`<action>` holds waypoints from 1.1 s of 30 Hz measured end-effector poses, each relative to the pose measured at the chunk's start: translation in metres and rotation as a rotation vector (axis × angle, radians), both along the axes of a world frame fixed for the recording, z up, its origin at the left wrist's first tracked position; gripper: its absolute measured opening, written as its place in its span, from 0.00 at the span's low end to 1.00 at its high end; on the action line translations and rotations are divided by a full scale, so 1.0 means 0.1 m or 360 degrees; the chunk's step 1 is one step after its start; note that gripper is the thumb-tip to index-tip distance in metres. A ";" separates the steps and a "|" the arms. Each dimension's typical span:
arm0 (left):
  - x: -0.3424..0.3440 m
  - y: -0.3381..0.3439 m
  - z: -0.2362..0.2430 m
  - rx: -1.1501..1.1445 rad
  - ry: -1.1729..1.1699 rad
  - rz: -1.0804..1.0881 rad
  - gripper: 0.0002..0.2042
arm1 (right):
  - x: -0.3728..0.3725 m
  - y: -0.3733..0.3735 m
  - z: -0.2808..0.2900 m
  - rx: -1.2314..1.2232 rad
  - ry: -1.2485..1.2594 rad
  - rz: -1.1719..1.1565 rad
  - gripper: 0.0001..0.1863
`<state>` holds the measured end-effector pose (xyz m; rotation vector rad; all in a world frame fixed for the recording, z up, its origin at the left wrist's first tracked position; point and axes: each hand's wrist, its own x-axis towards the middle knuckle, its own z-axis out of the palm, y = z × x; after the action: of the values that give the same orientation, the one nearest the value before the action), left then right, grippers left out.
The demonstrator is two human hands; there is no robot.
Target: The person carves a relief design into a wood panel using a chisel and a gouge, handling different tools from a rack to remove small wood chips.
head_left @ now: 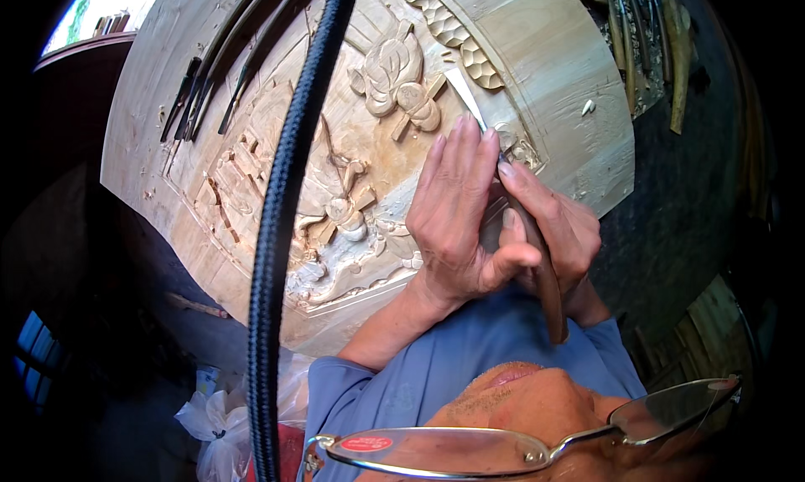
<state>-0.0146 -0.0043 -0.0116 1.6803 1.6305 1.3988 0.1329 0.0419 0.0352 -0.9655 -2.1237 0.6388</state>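
At the far left edge of the wooden panel (pixel 545 54) we see a few dark carving tools (pixel 186 101) lying side by side, near its upper left corner. A thick black braided cord (pixel 281 214) hangs in front of the camera and crosses the panel from top to bottom, left of its middle. Below the panel's lower left corner sit crumpled white plastic bags (pixel 220 423). Right of the cord, the panel carries raised carving: a figure (pixel 340 205) in the middle and a flower (pixel 392 75) above it, with a scalloped border (pixel 449 29) running toward the top edge. Our left hand (pixel 459 222) lies flat on the carving near the panel's right edge, fingers stretched out and close together, their tips pressing against the chisel (pixel 537 256) just behind its pale blade, thumb tucked under toward the handle. The blade's tip rests on the wood just right of the flower. Our right hand (pixel 563 230) sits just right of the left, touching it, its fingers curled tight around the chisel's dark wooden handle, which slants down toward our chest. A small wood chip (pixel 589 107) lies near the panel's right edge. Beyond that edge, more long tools (pixel 637 38) are stacked at the upper right.
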 end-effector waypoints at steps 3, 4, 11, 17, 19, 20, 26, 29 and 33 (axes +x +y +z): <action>-0.02 0.03 -0.01 -0.0007 0.0009 -0.0016 0.56 | -0.03 0.04 -0.05 0.0069 0.0020 0.0015 0.18; -0.02 0.03 -0.02 -0.0012 0.0012 -0.0026 0.56 | -0.02 0.04 -0.07 0.0051 0.0043 0.0011 0.18; 0.01 0.03 0.00 -0.0088 0.0173 -0.0038 0.59 | -0.02 0.07 -0.21 0.0009 0.0107 -0.0025 0.18; -0.01 -0.02 0.02 -0.0011 0.0054 -0.0034 0.58 | 0.03 -0.05 -0.08 0.0046 -0.0004 -0.0010 0.16; 0.00 -0.01 0.02 0.0003 0.0054 -0.0020 0.58 | 0.01 -0.06 -0.08 0.0053 -0.0014 -0.0032 0.16; 0.01 0.01 0.01 0.0003 0.0067 -0.0017 0.58 | 0.00 -0.05 -0.08 0.0057 -0.0008 -0.0041 0.16; -0.01 0.02 0.03 -0.0012 0.0027 -0.0049 0.58 | -0.02 -0.01 -0.04 0.0081 -0.0012 -0.0047 0.16; -0.02 0.01 0.03 -0.0018 0.0014 -0.0059 0.58 | -0.04 -0.02 -0.02 0.0056 -0.0009 -0.0049 0.16; -0.05 0.01 0.03 -0.0060 0.0013 -0.0095 0.57 | -0.06 -0.02 -0.03 0.0065 -0.0038 -0.0080 0.16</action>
<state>-0.0198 -0.0033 -0.0083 1.7011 1.5880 1.3264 0.1267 0.0397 0.0327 -1.0055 -2.1180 0.5599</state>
